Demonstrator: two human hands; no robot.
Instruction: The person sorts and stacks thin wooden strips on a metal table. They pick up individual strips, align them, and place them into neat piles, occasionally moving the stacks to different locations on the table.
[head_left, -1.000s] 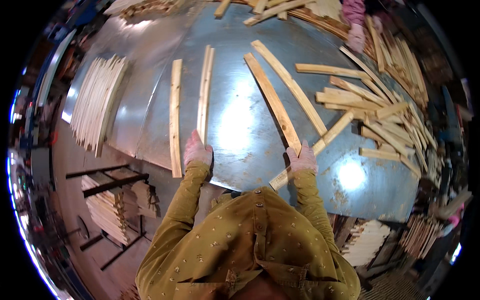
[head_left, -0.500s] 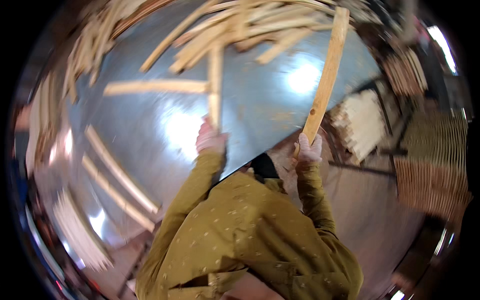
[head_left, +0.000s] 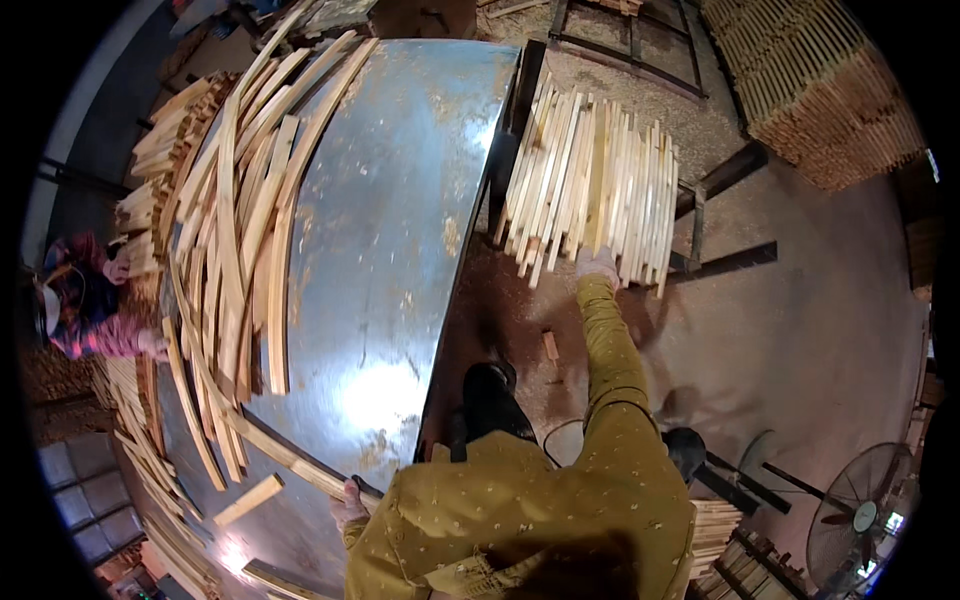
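My right hand [head_left: 598,264], in a pale glove, reaches out to the near end of a stack of wooden strips [head_left: 540,190] beside the table. Its fingers are closed on the end of one wooden strip [head_left: 599,180], which lies lengthwise on top of the stack. Low at the table's near edge, my left hand [head_left: 350,506] grips another long wooden strip [head_left: 285,455]. That strip runs away to the far left across the metal table [head_left: 400,230], and the fisheye view bends it. Part of the left hand is hidden by my sleeve.
Many loose strips [head_left: 230,250] are heaped on the table's left side. Across it a co-worker's hand [head_left: 152,343] touches the wood. Stacked wood [head_left: 835,100] stands at far right, near a metal frame [head_left: 735,175]. A standing fan [head_left: 862,515] is at lower right.
My view has turned to the right, toward the stack. The strip in my right hand has gone from over the table down onto the stack. My left hand still grips a strip.
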